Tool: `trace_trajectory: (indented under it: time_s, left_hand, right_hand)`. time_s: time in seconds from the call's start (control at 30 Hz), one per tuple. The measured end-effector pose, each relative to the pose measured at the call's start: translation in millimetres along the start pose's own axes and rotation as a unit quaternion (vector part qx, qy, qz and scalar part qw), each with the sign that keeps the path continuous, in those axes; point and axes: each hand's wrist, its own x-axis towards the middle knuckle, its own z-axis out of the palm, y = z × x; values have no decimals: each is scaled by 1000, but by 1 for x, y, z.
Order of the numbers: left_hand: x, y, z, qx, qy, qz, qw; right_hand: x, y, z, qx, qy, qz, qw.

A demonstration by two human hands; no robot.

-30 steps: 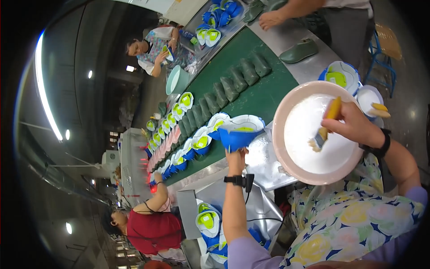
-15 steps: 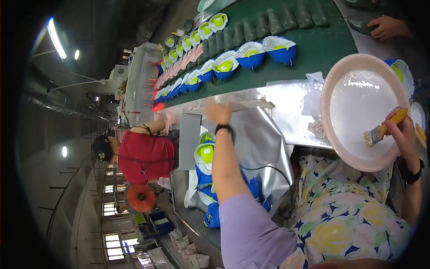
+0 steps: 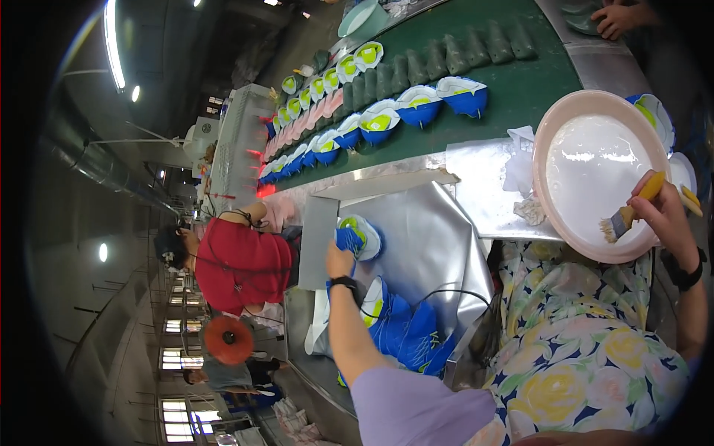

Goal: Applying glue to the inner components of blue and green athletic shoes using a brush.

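Note:
My left hand [image 3: 341,262] is closed on the edge of a blue, white and lime-green shoe upper [image 3: 366,236], over the metal-lined bin to my left. More blue shoe uppers [image 3: 409,331] lie heaped in the bin, nearer to me. In my right hand [image 3: 669,215] is a paintbrush [image 3: 631,214] with a yellow handle. Its pale bristles hang over the near right part of a pink basin [image 3: 544,141], which holds milky white liquid.
A green conveyor belt [image 3: 513,93] carries rows of blue-and-lime uppers [image 3: 420,111], dark foot-shaped lasts [image 3: 455,56] and pink pieces [image 3: 316,115]. A crumpled white cloth [image 3: 518,160] lies beside the basin. At left stands a person in red [image 3: 245,256]; another person's hand [image 3: 613,18] is at top right.
My left hand has come back from beside the belt into the bin and taken hold of a shoe upper. The brush stays in my right hand, slightly shifted over the basin.

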Motion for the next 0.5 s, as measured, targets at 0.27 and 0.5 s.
trace_trajectory:
  time_s: [0.27,0.5]
  left_hand:
    - [24,141,-91,-341,-516,196,760]
    - [-75,247,32,-43,-79,384,919]
  right_hand:
    - [17,-12,27,26,-21,19,999]
    - [34,-10,14,-107,4,-58,993]
